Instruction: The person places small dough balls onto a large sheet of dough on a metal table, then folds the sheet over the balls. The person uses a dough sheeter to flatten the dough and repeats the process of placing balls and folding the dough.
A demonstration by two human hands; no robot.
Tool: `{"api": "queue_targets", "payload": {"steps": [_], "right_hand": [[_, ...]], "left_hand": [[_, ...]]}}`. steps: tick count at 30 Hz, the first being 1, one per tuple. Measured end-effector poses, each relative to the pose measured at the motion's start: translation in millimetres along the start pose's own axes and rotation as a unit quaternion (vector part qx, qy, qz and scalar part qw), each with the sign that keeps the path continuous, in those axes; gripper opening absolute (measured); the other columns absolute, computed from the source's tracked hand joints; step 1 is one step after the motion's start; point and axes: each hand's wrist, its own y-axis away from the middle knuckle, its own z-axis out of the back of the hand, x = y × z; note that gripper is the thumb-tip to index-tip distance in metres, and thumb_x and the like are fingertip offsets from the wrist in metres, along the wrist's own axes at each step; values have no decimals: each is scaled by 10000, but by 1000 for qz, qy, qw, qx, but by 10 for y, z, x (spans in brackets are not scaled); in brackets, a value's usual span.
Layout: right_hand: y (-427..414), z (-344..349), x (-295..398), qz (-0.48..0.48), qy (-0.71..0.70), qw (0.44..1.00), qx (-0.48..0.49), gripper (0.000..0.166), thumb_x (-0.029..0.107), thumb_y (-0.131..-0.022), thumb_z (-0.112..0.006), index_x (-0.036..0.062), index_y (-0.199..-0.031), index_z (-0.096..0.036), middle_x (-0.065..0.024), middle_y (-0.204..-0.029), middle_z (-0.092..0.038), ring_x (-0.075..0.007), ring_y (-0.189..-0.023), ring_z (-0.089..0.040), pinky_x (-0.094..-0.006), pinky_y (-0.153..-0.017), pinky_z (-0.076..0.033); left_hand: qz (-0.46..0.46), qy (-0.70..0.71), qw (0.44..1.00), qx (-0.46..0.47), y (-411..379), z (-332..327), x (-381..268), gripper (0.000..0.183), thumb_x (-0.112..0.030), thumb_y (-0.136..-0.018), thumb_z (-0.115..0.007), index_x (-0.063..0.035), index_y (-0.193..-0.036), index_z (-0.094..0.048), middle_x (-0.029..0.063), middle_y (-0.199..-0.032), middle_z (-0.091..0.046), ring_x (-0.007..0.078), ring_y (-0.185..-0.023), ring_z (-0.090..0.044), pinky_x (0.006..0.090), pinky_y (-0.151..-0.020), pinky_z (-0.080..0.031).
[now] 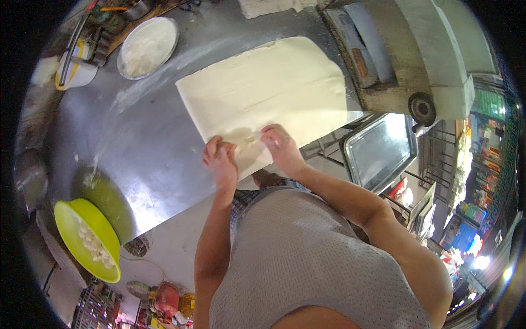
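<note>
A wide, pale sheet of dough (pixel 271 82) lies on the metal worktable (pixel 164 131), its near edge at the table's front. My left hand (pixel 221 158) is at the sheet's near left corner, fingers curled against the dough. Farther right, my right hand (pixel 281 146) touches the dough with bent fingers, slightly blurred. Between the two hands the surface is shaded and shows a small bump. Whether either hand pinches the dough or only presses it cannot be made out, since the fingertips are partly hidden.
A round metal dish of white flour (pixel 148 49) sits at the back left. On the front left corner stands a lime-green bowl (pixel 111 251) holding several small pale pieces. A dark baking tray (pixel 380 152) is at the right, below a bulky machine (pixel 394 49).
</note>
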Motion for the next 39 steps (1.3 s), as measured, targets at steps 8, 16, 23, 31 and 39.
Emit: {"api": "queue_targets", "payload": {"steps": [8, 16, 23, 31, 39], "right_hand": [[67, -75, 427, -292, -354, 857, 236, 184, 167, -972, -624, 3, -981, -707, -45, -863, -674, -137, -835, -647, -286, -768, -502], [64, -110, 474, -359, -523, 745, 205, 254, 223, -984, -658, -7, -1071, -719, -52, -979, -719, -153, -896, -658, -310, -804, -497], [-20, 70, 376, -288, -418, 821, 263, 287, 205, -974, -648, -11, -1143, -733, -102, -1069, -741, -169, -985, -686, -332, -906, -528], [-1974, 1202, -731, -39, 151, 982, -107, 159, 169, -932, -683, 85, -1023, -782, -108, -951, -771, -251, -857, -734, -368, -768, -568], [-2835, 1412, -1090, -20, 253, 966, -49, 167, 219, -863, -736, 137, -998, -788, -95, -1060, -725, -293, -988, -716, -385, -868, -564]], "left_hand": [[-20, 151, 988, 14, 13, 642, -556, 238, 32, -833, -778, -99, -1029, -746, 47, -1226, -627, 305, -1189, -537, 421, -987, -468], [-28, 183, 982, 22, -61, 718, -639, 269, 19, -840, -786, -110, -1075, -762, 26, -1254, -646, 302, -1187, -553, 413, -967, -487], [-36, 145, 989, -2, -102, 619, -586, 142, -35, -911, -737, -66, -1043, -695, 43, -1166, -673, 294, -1088, -600, 394, -941, -489], [316, 451, 827, 115, -274, 191, -78, 221, -199, -1108, -515, -37, -965, -557, 61, -767, -625, 110, -638, -566, 280, -591, -461], [339, 475, 805, 105, -256, 33, 10, 230, -221, -1100, -553, -56, -942, -540, 36, -694, -599, 100, -529, -519, 255, -498, -420]]}}
